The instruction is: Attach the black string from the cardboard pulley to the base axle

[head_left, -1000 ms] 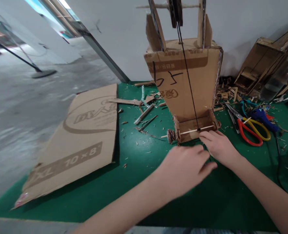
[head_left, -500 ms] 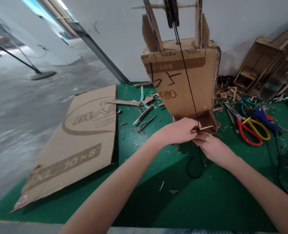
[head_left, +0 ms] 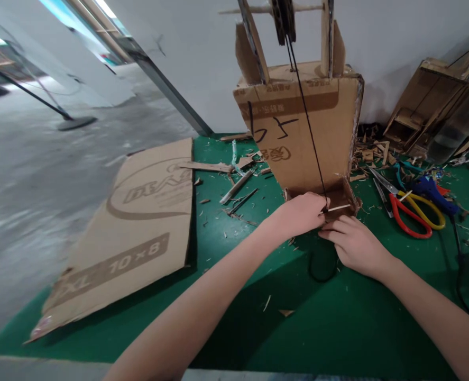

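Note:
A black string [head_left: 310,124] runs down from a cardboard pulley wheel [head_left: 283,21] on top of an upright cardboard structure [head_left: 313,137]. It meets a thin wooden stick [head_left: 340,208] low in front of the structure's tray-like base. My left hand [head_left: 306,211] is closed on the stick where the string crosses it. Close beside it, my right hand [head_left: 347,241] has its fingertips pressed together near the string's lower part. A loose loop of string hangs below onto the green table; whether the right fingers hold it is hidden.
Scissors with red and yellow handles [head_left: 412,211] lie at the right beside a blue glue gun [head_left: 426,188]. A flat cardboard sheet [head_left: 139,222] covers the table's left side. Cardboard scraps [head_left: 236,188] lie left of the structure. Another cardboard build [head_left: 424,106] leans at the back right.
My right fingers have shifted slightly away from the stick, and the hanging string loop has risen a little. My left hand keeps its hold. The whole view has drifted slightly.

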Available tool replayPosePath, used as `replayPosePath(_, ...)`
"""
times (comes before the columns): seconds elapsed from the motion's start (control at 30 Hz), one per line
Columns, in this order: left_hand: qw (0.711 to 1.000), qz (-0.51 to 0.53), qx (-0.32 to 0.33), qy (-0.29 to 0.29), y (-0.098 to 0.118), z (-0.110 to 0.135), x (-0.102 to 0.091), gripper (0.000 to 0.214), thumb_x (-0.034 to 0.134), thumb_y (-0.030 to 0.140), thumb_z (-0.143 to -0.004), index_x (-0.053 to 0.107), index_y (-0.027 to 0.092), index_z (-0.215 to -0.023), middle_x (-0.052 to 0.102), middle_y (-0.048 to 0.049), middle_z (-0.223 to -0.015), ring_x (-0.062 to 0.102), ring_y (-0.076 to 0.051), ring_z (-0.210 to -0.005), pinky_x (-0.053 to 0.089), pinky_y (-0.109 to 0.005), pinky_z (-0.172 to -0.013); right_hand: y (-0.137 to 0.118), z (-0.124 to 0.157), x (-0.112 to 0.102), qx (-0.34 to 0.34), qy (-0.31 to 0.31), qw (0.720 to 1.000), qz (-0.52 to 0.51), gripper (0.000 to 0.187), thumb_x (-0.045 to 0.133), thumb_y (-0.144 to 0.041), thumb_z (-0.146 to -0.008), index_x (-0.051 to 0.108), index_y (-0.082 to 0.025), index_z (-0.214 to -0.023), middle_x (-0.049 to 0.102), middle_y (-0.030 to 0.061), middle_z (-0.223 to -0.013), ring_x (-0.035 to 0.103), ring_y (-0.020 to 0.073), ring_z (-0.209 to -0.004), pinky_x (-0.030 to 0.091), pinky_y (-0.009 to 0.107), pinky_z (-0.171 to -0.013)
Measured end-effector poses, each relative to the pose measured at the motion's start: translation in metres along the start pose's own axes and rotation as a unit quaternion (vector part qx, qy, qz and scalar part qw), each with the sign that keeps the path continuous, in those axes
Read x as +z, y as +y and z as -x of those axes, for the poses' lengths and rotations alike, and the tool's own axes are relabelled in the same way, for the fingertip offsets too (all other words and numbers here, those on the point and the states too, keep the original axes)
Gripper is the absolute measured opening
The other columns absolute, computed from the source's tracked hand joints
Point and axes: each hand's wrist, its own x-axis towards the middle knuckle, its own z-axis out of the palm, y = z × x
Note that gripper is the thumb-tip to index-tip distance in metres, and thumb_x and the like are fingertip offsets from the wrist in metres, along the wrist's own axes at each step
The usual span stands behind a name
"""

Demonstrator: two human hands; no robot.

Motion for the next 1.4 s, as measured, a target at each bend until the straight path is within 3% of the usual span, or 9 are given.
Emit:
replayPosePath(0.2,1.0,0.004,-0.007,0.0,0.002,0.0,0.002,0.024,0.04,0.016,-0.08,0.062,0.017,-0.088,0.066,-0.0088,-0.077,0.063,-0.022,-0.073,0.041,-0.03,-0.059,0.0,0.001,0.001,0.034,0.011,0.999,0.008,0.031,0.047,-0.006,-0.087,0.07,-0.018,-0.105,0.069,0.0059,-0.097,0.055,0.0214,-0.091,0.042,0.036,-0.083)
replayPosePath(0.37,0.992,0.123,-0.007,0.007,0.0,0.0,-0.004,0.024,0.045,0.013,-0.073,0.067,0.017,-0.082,0.069,-0.0057,-0.08,0.062,-0.018,-0.075,0.043,-0.028,-0.066,0.0,0.0,0.001,0.051,0.011,0.999,0.0,0.029,0.048,-0.006,-0.085,0.071,-0.017,-0.1,0.068,0.0057,-0.095,0.055,0.0215,-0.092,0.041,0.036,-0.086)
replayPosePath(0.67,0.96,0.272,-0.056,-0.045,0.0,0.001,-0.017,0.035,0.055,0.019,-0.073,0.062,0.013,-0.107,0.072,-0.0037,-0.085,0.065,-0.014,-0.066,0.047,-0.024,-0.062,0.0,0.0,0.001,0.056,-0.001,0.998,-0.003,0.029,0.048,-0.006,-0.083,0.07,-0.018,-0.098,0.069,0.0066,-0.095,0.055,0.0203,-0.093,0.04,0.036,-0.089)
replayPosePath(0.8,0.957,0.283,-0.049,-0.046,-0.005,0.002,-0.023,0.04,0.059,0.021,-0.071,0.061,0.012,-0.11,0.072,-0.0062,-0.095,0.068,-0.017,-0.082,0.049,-0.022,-0.07,-0.001,-0.001,0.001,0.055,-0.003,0.998,0.004,0.028,0.048,-0.007,-0.083,0.07,-0.018,-0.096,0.068,0.0063,-0.092,0.056,0.0207,-0.093,0.041,0.036,-0.088)
replayPosePath(0.93,0.944,0.324,-0.03,-0.051,-0.012,0.002,-0.024,0.039,0.06,0.021,-0.072,0.063,0.013,-0.11,0.071,-0.0074,-0.105,0.068,-0.017,-0.088,0.051,-0.023,-0.075,-0.002,0.0,-0.003,0.071,0.05,0.996,0.02,0.033,0.044,-0.006,-0.084,0.068,-0.019,-0.101,0.068,0.0058,-0.098,0.06,0.0198,-0.091,0.045,0.034,-0.084)
replayPosePath(1.07,0.941,0.337,-0.022,-0.028,-0.014,0.001,-0.02,0.035,0.059,0.015,-0.07,0.066,0.014,-0.104,0.072,-0.0062,-0.101,0.068,-0.017,-0.09,0.051,-0.023,-0.077,-0.006,-0.005,-0.017,0.151,0.099,0.982,0.059,0.035,0.041,-0.014,-0.089,0.062,-0.019,-0.117,0.064,0.0071,-0.117,0.063,0.0177,-0.088,0.048,0.028,-0.069)
replayPosePath(1.2,0.933,0.359,-0.002,-0.017,-0.015,-0.001,-0.016,0.033,0.058,0.015,-0.071,0.067,0.015,-0.102,0.073,-0.0043,-0.095,0.068,-0.016,-0.088,0.052,-0.024,-0.076,-0.007,-0.021,-0.035,0.199,0.033,0.974,0.1,0.036,0.036,-0.026,-0.096,0.057,-0.019,-0.126,0.062,0.0097,-0.121,0.065,0.0198,-0.088,0.046,0.028,-0.058)
replayPosePath(1.3,0.924,0.382,0.001,-0.008,-0.017,-0.002,-0.012,0.036,0.059,0.014,-0.068,0.066,0.015,-0.103,0.073,-0.0039,-0.092,0.068,-0.016,-0.085,0.052,-0.025,-0.075,-0.003,-0.035,-0.045,0.196,-0.036,0.976,0.086,0.033,0.039,-0.024,-0.096,0.06,-0.018,-0.121,0.065,0.011,-0.115,0.066,0.0217,-0.091,0.048,0.029,-0.064)
replayPosePath(1.4,0.918,0.397,-0.01,-0.006,-0.019,-0.003,-0.01,0.037,0.062,0.014,-0.066,0.065,0.015,-0.103,0.073,-0.0033,-0.089,0.068,-0.015,-0.083,0.052,-0.025,-0.073,-0.001,-0.045,-0.05,0.215,-0.055,0.975,0.02,0.025,0.043,-0.021,-0.095,0.065,-0.016,-0.108,0.069,0.0111,-0.102,0.067,0.0204,-0.088,0.048,0.029,-0.07)
